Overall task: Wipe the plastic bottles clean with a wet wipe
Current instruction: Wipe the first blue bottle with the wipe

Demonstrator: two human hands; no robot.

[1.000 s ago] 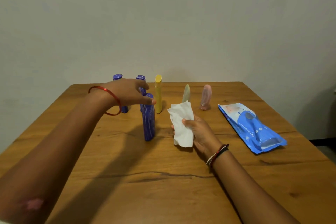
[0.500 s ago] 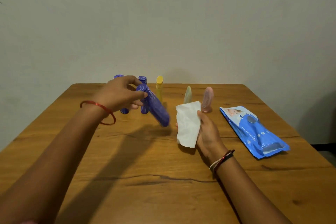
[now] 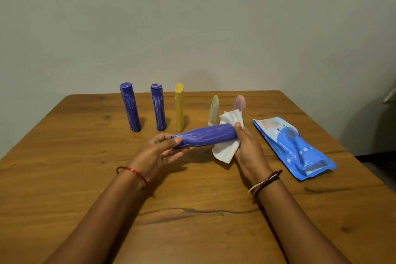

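Note:
My left hand (image 3: 157, 152) grips one end of a blue plastic bottle (image 3: 205, 138), which lies nearly level above the table. My right hand (image 3: 249, 150) holds a white wet wipe (image 3: 227, 150) wrapped round the bottle's other end. Two more blue bottles (image 3: 130, 110) (image 3: 159, 109) and a yellow bottle (image 3: 179, 107) stand upright in a row behind. A pale green bottle (image 3: 215, 111) and a pink bottle (image 3: 240, 102) stand further right, partly hidden by the wipe.
A blue wet-wipe pack (image 3: 295, 148) lies flat on the wooden table (image 3: 192, 221) to the right of my hands. A plain wall rises behind the table's far edge. The table's right edge runs close to the pack.
My left hand lifted the blue bottle from standing, tipped it over and brought it towards me. My right hand moved the wipe onto the bottle's free end.

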